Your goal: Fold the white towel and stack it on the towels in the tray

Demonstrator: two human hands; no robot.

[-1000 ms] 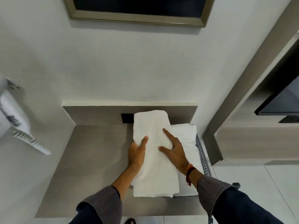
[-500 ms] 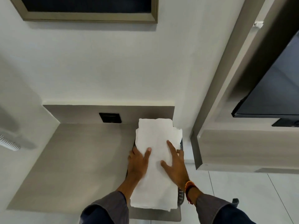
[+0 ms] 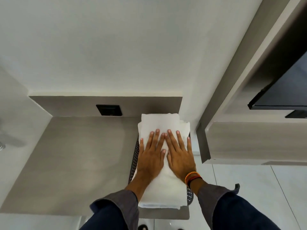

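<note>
Two hands press a folded white towel [image 3: 163, 165] flat onto a stack in a tray [image 3: 134, 157].

Head view: the left hand [image 3: 152, 157] and right hand [image 3: 178, 156] lie palm-down side by side on the towel, fingers spread wide and flat, gripping nothing, index fingertips touching. The towel rests on other towels [image 3: 184, 126] whose edges peek out at 1 o'clock of the hands. The dark perforated tray sits at the right end of a grey counter [image 3: 79, 160]. A black wall plate [image 3: 109, 110] lies at 11 o'clock of the towel. An orange and dark wristband [image 3: 192, 177] circles the right wrist.
</note>
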